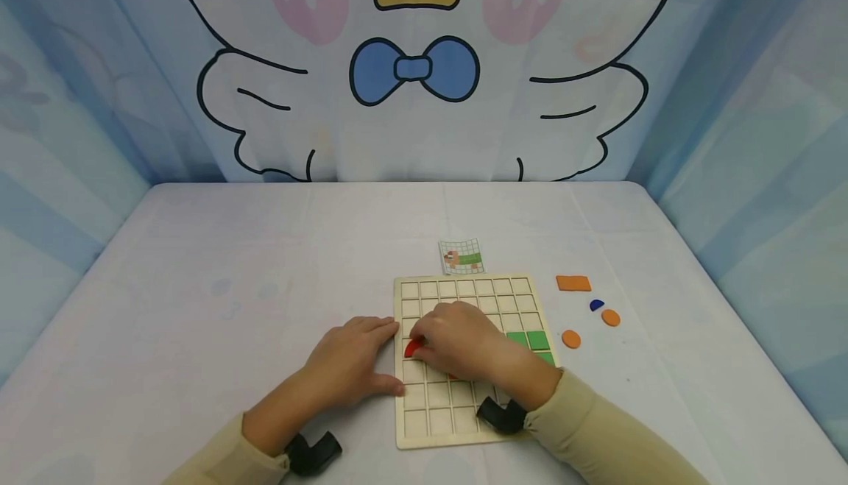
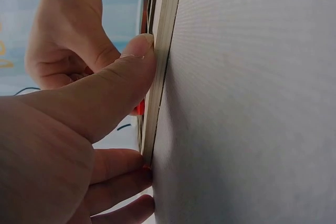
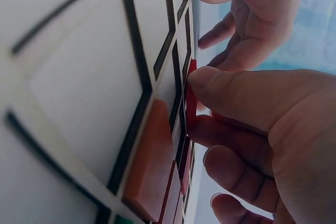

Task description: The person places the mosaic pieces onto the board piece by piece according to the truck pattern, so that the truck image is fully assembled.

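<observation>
The grid board looks like pale matt wood, with a finely layered edge. The red piece appears smooth, like painted wood or plastic; the orange rectangle at right looks flat and matt. The far card seems paper. Cloth covers the bench; the sleeves are matt fabric.

No readable text, labels, brands, numbers or signs in any view.

Red piece, card picture perhaps brown-green
</observation>
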`<move>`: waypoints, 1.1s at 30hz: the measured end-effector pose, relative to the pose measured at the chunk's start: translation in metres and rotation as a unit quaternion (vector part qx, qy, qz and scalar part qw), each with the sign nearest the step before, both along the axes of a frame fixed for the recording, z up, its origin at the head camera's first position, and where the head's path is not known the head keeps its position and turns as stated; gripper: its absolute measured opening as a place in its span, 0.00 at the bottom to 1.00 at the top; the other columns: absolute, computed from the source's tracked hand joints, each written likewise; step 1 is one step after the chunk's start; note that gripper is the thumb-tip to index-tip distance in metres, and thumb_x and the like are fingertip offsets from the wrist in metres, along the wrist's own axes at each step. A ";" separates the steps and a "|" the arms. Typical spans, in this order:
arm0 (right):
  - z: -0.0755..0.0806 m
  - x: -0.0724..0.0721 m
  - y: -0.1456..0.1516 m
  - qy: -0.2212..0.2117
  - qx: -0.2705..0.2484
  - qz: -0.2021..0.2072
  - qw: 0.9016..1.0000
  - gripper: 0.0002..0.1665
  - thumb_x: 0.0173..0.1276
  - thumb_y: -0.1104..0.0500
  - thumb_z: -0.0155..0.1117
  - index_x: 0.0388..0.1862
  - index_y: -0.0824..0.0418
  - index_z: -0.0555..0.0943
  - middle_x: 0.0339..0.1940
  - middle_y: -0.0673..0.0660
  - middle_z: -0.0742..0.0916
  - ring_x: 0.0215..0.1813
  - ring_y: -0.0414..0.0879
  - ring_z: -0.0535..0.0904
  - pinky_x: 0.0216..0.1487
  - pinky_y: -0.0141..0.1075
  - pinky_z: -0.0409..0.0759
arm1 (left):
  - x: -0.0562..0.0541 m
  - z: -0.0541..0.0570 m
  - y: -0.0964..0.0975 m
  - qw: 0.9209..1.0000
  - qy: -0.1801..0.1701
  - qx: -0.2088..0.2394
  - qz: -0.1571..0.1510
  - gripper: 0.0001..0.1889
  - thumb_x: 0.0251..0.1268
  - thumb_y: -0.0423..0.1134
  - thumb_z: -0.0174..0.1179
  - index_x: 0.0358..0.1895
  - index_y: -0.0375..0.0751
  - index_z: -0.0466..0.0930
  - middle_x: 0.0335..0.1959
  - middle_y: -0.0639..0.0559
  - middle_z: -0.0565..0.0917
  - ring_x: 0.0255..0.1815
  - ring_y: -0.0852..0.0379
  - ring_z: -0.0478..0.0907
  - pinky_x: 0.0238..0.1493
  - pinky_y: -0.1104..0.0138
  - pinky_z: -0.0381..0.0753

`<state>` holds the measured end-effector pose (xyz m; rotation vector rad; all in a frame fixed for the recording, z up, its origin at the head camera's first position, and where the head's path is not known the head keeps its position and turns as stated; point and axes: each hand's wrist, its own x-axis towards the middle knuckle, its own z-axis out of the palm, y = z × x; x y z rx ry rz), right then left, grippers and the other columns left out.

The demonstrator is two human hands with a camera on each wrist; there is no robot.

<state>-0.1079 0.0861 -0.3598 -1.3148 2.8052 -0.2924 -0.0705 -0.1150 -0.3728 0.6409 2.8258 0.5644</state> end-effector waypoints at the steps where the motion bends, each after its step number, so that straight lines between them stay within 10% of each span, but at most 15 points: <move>1: 0.000 0.000 0.000 0.000 -0.001 0.001 1.000 0.08 0.65 0.51 0.73 0.37 0.54 0.89 0.31 0.44 0.88 0.33 0.42 0.81 0.39 0.37 0.80 | 0.000 0.000 0.000 1.000 0.001 0.000 0.000 0.45 0.48 0.57 0.77 0.67 0.34 0.75 0.65 0.43 0.77 0.67 0.42 0.71 0.60 0.45 0.74; 33: -0.004 0.001 0.000 -0.037 -0.028 0.009 0.999 0.05 0.66 0.57 0.71 0.40 0.53 0.88 0.36 0.44 0.88 0.39 0.41 0.81 0.44 0.36 0.80 | 0.000 -0.001 0.000 1.000 0.005 0.004 0.000 0.44 0.47 0.56 0.78 0.66 0.34 0.75 0.65 0.43 0.77 0.66 0.41 0.71 0.61 0.45 0.74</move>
